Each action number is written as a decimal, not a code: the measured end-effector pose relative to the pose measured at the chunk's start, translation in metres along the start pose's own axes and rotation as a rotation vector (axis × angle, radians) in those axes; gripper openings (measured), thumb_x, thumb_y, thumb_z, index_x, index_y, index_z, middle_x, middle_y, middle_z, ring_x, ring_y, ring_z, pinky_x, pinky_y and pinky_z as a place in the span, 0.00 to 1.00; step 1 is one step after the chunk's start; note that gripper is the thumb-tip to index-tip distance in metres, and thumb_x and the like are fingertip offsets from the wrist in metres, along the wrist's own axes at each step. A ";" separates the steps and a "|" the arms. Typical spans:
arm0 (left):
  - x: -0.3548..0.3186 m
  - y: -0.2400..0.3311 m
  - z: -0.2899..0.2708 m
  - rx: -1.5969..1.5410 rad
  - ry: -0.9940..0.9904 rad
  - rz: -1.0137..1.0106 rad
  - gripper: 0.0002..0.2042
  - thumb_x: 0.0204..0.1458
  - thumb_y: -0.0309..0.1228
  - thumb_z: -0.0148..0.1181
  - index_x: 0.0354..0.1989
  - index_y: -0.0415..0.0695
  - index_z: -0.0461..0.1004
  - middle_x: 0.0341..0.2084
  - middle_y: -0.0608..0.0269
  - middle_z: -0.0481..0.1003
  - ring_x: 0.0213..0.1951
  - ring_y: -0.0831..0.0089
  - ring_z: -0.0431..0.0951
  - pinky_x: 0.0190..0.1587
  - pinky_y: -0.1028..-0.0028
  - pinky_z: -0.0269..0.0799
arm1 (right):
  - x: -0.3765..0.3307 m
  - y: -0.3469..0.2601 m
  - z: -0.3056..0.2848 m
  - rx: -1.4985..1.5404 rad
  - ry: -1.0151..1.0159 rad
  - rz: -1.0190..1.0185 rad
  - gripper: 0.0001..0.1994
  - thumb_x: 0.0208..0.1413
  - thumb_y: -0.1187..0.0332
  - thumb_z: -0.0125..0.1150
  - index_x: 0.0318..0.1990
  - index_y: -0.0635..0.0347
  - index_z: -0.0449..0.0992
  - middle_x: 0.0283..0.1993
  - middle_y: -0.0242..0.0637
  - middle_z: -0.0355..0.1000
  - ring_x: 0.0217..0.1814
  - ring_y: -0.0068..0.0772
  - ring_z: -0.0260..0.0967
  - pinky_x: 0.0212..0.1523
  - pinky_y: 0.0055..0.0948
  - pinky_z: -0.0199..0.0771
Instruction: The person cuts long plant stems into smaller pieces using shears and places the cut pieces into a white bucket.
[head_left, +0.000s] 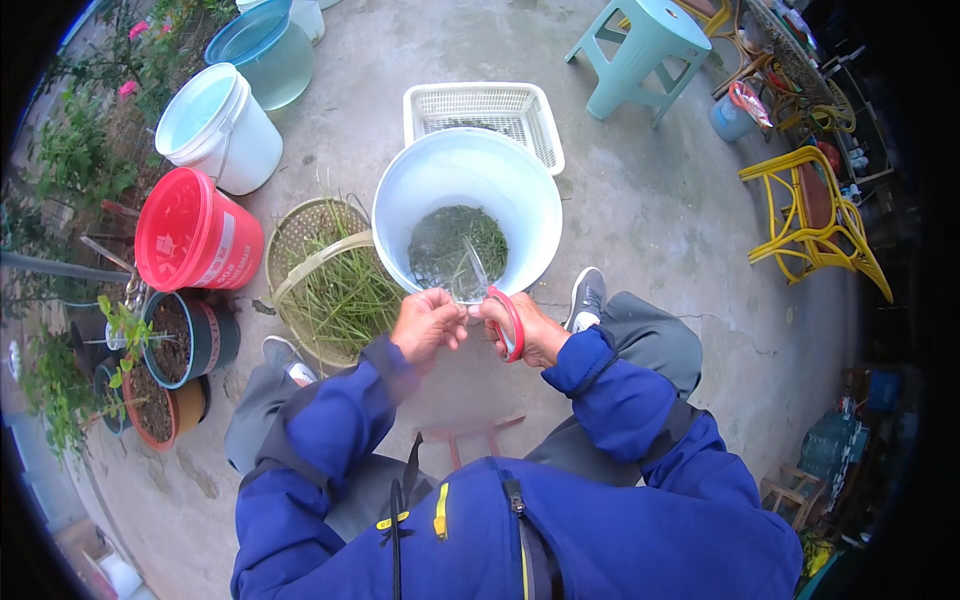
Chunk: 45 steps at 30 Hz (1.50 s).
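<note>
My right hand (pixel 535 330) grips red-handled scissors (pixel 505 318), whose blades point up over the near rim of a white bucket (pixel 400 195). My left hand (pixel 425 322) is closed beside it, fingers pinched on thin green stems that are hard to make out at the blades. Cut green grass-like leaves (pixel 455 245) lie in the bottom of the white bucket. Left of the bucket, a round woven basket (pixel 300 235) with a bent handle holds long green stalks (pixel 345 295).
A white plastic crate (pixel 540 125) stands behind the bucket. At left are a red bucket (pixel 190 235), a white bucket (pixel 215 125), a blue tub (pixel 262 48) and potted plants (pixel 170 345). A teal stool (pixel 645 45) and yellow chair (pixel 815 215) stand at right.
</note>
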<state>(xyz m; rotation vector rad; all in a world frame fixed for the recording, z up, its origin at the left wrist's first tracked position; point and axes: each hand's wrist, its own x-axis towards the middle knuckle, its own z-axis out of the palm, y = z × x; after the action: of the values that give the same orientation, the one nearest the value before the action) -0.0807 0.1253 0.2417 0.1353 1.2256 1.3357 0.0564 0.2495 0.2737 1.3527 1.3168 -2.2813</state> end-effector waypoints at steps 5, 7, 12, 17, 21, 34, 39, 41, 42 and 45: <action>0.010 0.004 -0.004 -0.007 0.100 0.092 0.05 0.57 0.23 0.55 0.29 0.40 0.70 0.24 0.62 0.75 0.20 0.77 0.76 0.18 0.81 0.70 | 0.000 -0.002 -0.004 0.002 0.020 0.022 0.15 0.52 0.58 0.63 0.23 0.55 0.67 0.19 0.27 0.61 0.16 0.22 0.59 0.15 0.25 0.57; 0.012 0.007 -0.006 -0.021 0.141 0.128 0.05 0.58 0.24 0.56 0.29 0.40 0.70 0.24 0.62 0.75 0.19 0.78 0.76 0.17 0.82 0.69 | -0.002 -0.004 -0.005 -0.062 0.000 0.036 0.16 0.51 0.56 0.65 0.26 0.53 0.66 0.20 0.27 0.62 0.15 0.22 0.60 0.15 0.23 0.59; 0.009 0.012 -0.004 -0.043 0.115 0.162 0.05 0.58 0.24 0.57 0.30 0.40 0.70 0.24 0.62 0.76 0.19 0.78 0.76 0.18 0.82 0.70 | -0.004 0.000 -0.005 -0.090 -0.100 -0.001 0.18 0.49 0.53 0.67 0.27 0.53 0.67 0.20 0.26 0.62 0.16 0.21 0.61 0.15 0.23 0.58; 0.006 0.008 -0.002 -0.007 0.020 0.142 0.05 0.57 0.24 0.57 0.30 0.40 0.70 0.24 0.62 0.76 0.19 0.79 0.74 0.18 0.81 0.70 | -0.015 -0.008 0.002 -0.101 -0.146 -0.035 0.17 0.53 0.53 0.65 0.24 0.56 0.71 0.18 0.23 0.57 0.16 0.19 0.53 0.17 0.24 0.52; 0.008 0.006 0.002 0.022 -0.036 0.117 0.04 0.57 0.23 0.56 0.30 0.40 0.70 0.23 0.63 0.75 0.18 0.80 0.73 0.18 0.82 0.70 | -0.014 -0.007 0.001 -0.100 -0.152 -0.041 0.16 0.54 0.55 0.63 0.26 0.58 0.74 0.17 0.24 0.58 0.16 0.19 0.53 0.17 0.24 0.52; 0.016 0.013 0.007 -0.008 0.085 0.080 0.06 0.61 0.26 0.53 0.32 0.39 0.69 0.22 0.61 0.75 0.15 0.80 0.72 0.12 0.84 0.61 | -0.005 0.001 0.002 -0.113 0.017 -0.043 0.15 0.50 0.57 0.64 0.24 0.59 0.70 0.17 0.29 0.60 0.13 0.21 0.56 0.13 0.24 0.53; 0.023 0.016 -0.005 -0.033 0.188 0.218 0.03 0.59 0.25 0.56 0.35 0.38 0.71 0.25 0.62 0.75 0.20 0.80 0.74 0.17 0.84 0.66 | -0.015 -0.009 -0.005 -0.217 -0.029 -0.096 0.19 0.51 0.56 0.66 0.18 0.57 0.68 0.17 0.24 0.58 0.18 0.19 0.56 0.19 0.26 0.58; 0.024 0.019 -0.009 -0.064 0.179 0.242 0.03 0.57 0.22 0.58 0.37 0.37 0.72 0.27 0.61 0.76 0.24 0.78 0.76 0.22 0.82 0.72 | -0.016 -0.010 -0.006 -0.263 -0.047 -0.115 0.20 0.50 0.55 0.67 0.17 0.57 0.68 0.17 0.24 0.58 0.18 0.19 0.56 0.19 0.27 0.58; 0.024 0.020 -0.009 -0.076 0.181 0.251 0.03 0.57 0.22 0.58 0.37 0.37 0.72 0.27 0.61 0.76 0.24 0.77 0.77 0.22 0.82 0.73 | -0.017 -0.010 -0.005 -0.283 -0.053 -0.117 0.19 0.51 0.56 0.66 0.18 0.56 0.67 0.17 0.24 0.57 0.17 0.19 0.55 0.18 0.26 0.57; 0.023 0.023 -0.009 -0.060 0.185 0.246 0.04 0.56 0.21 0.59 0.37 0.36 0.72 0.27 0.60 0.76 0.25 0.75 0.78 0.24 0.80 0.75 | -0.019 -0.009 -0.004 -0.335 -0.074 -0.126 0.18 0.54 0.58 0.64 0.19 0.54 0.65 0.17 0.24 0.57 0.16 0.18 0.54 0.16 0.23 0.53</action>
<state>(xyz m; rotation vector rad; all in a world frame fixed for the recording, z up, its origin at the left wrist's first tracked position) -0.1075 0.1461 0.2403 0.1246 1.3546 1.6265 0.0646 0.2526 0.2926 1.0924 1.7078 -2.0395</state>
